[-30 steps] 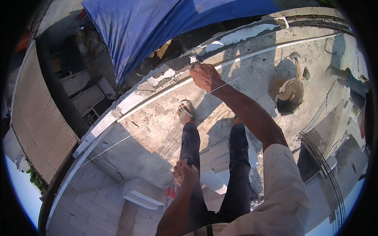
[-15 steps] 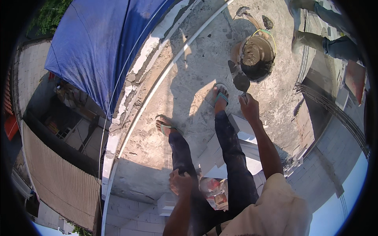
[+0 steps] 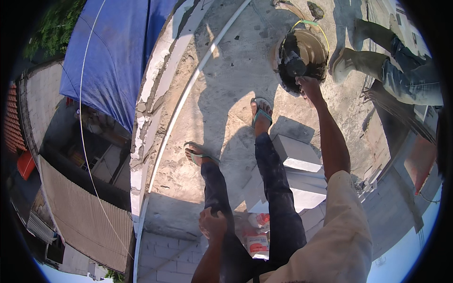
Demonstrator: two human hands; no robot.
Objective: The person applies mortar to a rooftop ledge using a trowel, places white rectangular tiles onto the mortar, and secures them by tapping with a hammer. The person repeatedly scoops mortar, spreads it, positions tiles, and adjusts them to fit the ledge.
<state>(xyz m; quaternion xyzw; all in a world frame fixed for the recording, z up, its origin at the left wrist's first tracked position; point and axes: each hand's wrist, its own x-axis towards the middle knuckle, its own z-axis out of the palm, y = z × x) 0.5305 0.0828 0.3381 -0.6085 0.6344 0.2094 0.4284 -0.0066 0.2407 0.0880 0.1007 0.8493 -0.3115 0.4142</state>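
Note:
My right hand (image 3: 309,88) is closed round the handle of a trowel. The trowel's dark round blade (image 3: 295,66) is inside a black bucket (image 3: 323,70), over its near left part. Wet grey mortar (image 3: 310,47) coats the bucket's far right inside, and a yellow wire handle with a green grip rises at its far rim. My left hand (image 3: 213,224) lies on my left leg near the knee, fingers loosely bent and thumb apart, with nothing visible in it.
Pale blocks (image 3: 298,153) stand beside my right leg. Printed bags (image 3: 256,243) lie between my legs. A white pipe (image 3: 188,87) runs along the roof edge, by a blue tarp (image 3: 111,56) and a drop. Another person's boots (image 3: 343,66) stand right of the bucket.
My right hand has moved away from me and slightly right, carrying the trowel from beside the bucket into it. The mortar's heaped part no longer shows. The other person's boots have come closer.

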